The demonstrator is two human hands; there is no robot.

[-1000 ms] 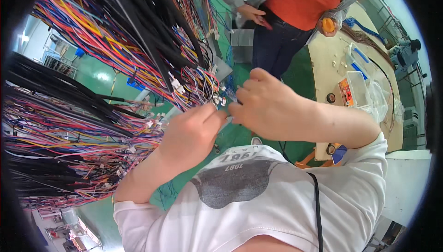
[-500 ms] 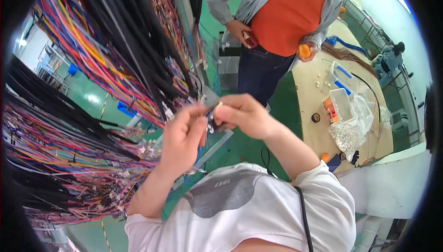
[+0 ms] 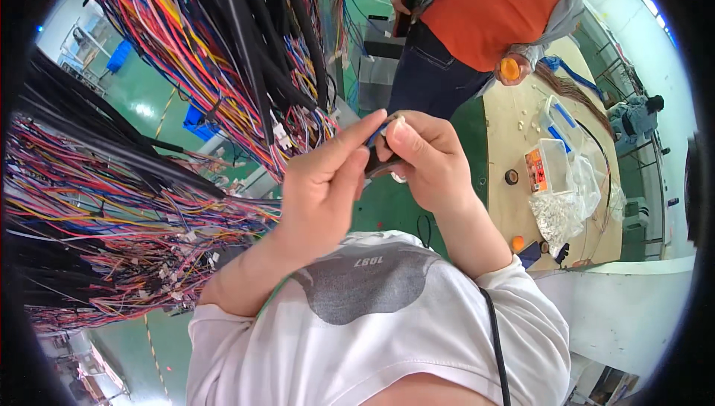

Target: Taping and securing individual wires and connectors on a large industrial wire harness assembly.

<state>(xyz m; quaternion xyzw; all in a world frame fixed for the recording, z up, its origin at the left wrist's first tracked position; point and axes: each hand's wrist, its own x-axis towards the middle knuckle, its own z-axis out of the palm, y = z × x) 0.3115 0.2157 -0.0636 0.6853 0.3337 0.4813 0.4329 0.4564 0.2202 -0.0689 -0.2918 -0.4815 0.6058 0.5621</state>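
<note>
My left hand (image 3: 324, 194) and my right hand (image 3: 432, 157) meet in front of my chest, fingers bent and pinched together. Between them is a small dark piece (image 3: 382, 162) with bits of blue and white, mostly covered by the fingers, so its kind cannot be told. My right thumb presses on its upper part, and the left fingertips close on it from the other side. Close to my left hand hangs a thick wire harness (image 3: 175, 41) of many coloured wires and black sleeved cables, with small white connectors (image 3: 281, 136) at its ends.
Across from me stands a person in an orange shirt (image 3: 491, 15), an orange round thing (image 3: 510, 69) in one hand, a dark flat thing (image 3: 404, 11) in the other. The table (image 3: 506, 127) at right bears a clear box (image 3: 553, 160), a bag of white pieces (image 3: 553, 216) and a black roll (image 3: 511, 177).
My hands have shifted up and right in the view, still together around the small dark piece. The person opposite has moved the dark flat thing outward from the waist. The whole view has shifted slightly.
</note>
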